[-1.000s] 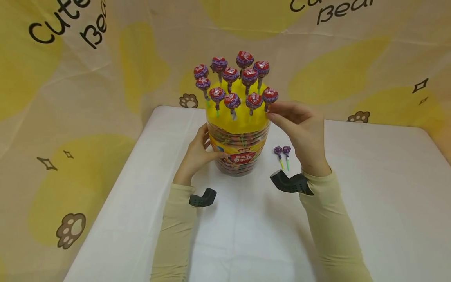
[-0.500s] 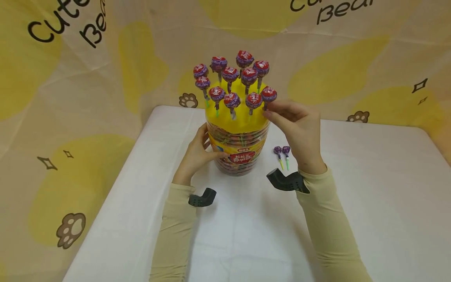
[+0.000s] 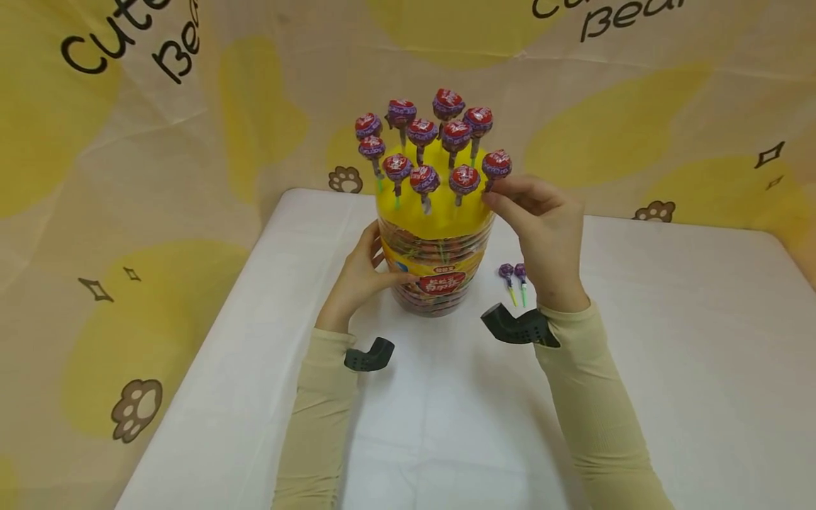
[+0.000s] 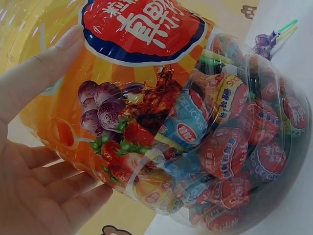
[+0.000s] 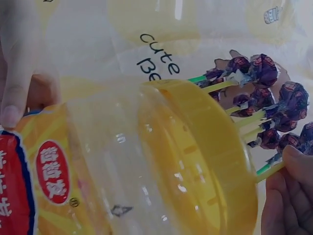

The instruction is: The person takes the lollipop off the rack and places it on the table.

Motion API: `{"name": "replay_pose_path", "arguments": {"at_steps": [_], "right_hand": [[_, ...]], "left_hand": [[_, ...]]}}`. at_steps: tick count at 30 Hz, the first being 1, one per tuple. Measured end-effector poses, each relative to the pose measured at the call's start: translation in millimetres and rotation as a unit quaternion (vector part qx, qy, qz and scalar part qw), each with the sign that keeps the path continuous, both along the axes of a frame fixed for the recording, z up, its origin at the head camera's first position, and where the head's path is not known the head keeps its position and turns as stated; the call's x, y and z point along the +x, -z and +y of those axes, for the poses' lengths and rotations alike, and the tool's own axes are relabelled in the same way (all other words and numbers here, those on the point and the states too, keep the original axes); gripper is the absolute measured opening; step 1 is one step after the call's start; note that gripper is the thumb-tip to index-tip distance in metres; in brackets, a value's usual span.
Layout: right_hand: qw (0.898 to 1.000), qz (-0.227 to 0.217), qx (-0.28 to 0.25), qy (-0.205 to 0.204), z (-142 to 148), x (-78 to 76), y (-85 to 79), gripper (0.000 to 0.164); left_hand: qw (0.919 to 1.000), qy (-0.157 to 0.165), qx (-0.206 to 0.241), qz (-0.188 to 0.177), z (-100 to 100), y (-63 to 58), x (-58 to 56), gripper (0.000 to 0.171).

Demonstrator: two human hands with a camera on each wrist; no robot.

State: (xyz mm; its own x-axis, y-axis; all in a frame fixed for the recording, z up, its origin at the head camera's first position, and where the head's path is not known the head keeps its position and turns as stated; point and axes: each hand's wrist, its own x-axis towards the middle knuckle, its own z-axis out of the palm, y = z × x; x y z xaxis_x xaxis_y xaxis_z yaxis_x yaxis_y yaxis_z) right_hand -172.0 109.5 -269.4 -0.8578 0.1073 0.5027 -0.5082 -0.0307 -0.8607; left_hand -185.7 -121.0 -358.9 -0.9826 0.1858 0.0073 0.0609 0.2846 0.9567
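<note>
A clear plastic candy jar [image 3: 440,282] full of wrapped lollipops stands upright on the table, with a fruit-printed label. Its yellow lid [image 3: 433,221] bears several purple-and-red lollipops standing on their sticks. My left hand [image 3: 360,282] grips the jar's left side, thumb across the label and fingers behind. At the lid's right front edge, my right hand [image 3: 550,234] pinches a lollipop [image 3: 497,165] low, just under its wrapped head. In the right wrist view, thumb and fingers close on a yellow stick [image 5: 270,172] beside the lid's rim; the lower end of the held stick is hard to make out.
Two purple-wrapped lollipops [image 3: 506,272] lie on the white tablecloth [image 3: 446,425] right of the jar, one partly behind my right hand. A patterned yellow cloth backdrop [image 3: 612,106] rises behind and left of the table. Black wrist cameras [image 3: 513,324] jut from both sleeves.
My right hand has shifted slightly left and up against the jar, and the pinched lollipop's head sits a little higher. My left hand keeps its grip in place.
</note>
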Motion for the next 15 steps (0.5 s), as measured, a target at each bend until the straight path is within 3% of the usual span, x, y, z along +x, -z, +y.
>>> {"name": "replay_pose_path", "arguments": {"at_steps": [8, 15], "right_hand": [[0.997, 0.016, -0.079, -0.010, 8, 1.4, -1.3, 0.008], [0.989, 0.009, -0.147, -0.024, 28, 2.9, 14.8, 0.007]], "left_hand": [[1.0000, 0.004, -0.004, -0.004, 2, 1.7, -1.4, 0.102], [1.0000, 0.006, 0.000, 0.007, 1, 0.9, -1.7, 0.103]]}}
